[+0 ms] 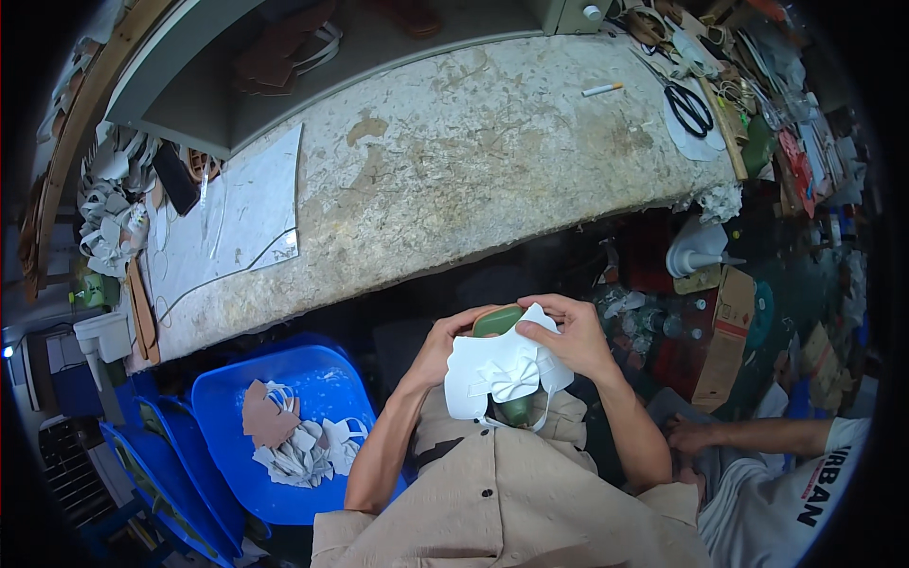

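Note:
In front of my lap I hold a white shoe upper with a pleated bow and thin straps, set against a green shoe last. The last shows above the upper's top edge and again below the bow. My left hand is closed round the left side, its fingertips partly hidden behind the last and upper. On the other side, my right hand pinches the upper's top right edge, thumb in front and fingers behind.
A blue plastic tub with white and brown upper pieces stands at my left. The worn workbench bears black-handled scissors, a cigarette, a white sheet and a phone. Another person's arm is close at my right.

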`<state>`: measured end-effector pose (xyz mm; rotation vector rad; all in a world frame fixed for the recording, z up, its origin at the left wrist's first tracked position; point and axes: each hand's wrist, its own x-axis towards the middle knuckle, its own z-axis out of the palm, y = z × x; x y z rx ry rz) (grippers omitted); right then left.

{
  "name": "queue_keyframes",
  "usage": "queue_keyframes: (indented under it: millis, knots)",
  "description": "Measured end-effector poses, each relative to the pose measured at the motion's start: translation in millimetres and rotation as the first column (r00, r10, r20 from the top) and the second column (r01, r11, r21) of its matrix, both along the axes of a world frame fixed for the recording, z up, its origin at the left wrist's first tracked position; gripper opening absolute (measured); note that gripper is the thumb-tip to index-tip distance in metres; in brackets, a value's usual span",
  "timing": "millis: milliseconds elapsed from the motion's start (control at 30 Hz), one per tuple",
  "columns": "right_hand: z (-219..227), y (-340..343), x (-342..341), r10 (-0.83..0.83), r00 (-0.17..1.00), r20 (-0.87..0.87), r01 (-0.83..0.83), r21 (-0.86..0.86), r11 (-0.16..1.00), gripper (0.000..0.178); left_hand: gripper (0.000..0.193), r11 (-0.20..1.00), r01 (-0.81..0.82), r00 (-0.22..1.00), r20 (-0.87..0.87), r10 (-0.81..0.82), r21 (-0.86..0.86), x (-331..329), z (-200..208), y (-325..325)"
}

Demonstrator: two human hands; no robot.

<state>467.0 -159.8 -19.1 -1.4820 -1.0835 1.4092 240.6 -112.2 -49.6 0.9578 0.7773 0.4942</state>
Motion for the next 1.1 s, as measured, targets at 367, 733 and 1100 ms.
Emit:
queue_keyframes:
  millis: [367, 733, 1100]
  knots:
    - [14.5, 11.7, 6.6, 0.062, 0.994, 0.095, -0.063, 0.005, 0.998, 0.031, 0.047, 0.985, -0.021, 0.999, 0.034, 0.027, -0.174, -3.3, -4.1, 8.2]
    - [8.1, 8.8, 3.0, 0.008, 1.000, -0.004, -0.008, -0.025, 1.000, 0.028, 0.043, 0.947, 0.248, 0.913, -0.376, -0.158, 0.203, 1.8, 42.9, 29.9]
    - [-3.1, 17.0, 17.0, -0.042, 0.963, -0.265, -0.015, -0.209, 0.978, 0.020, 0.041, 0.947, 0.239, 0.930, -0.331, -0.159, 0.215, -0.2, 38.8, 28.1]
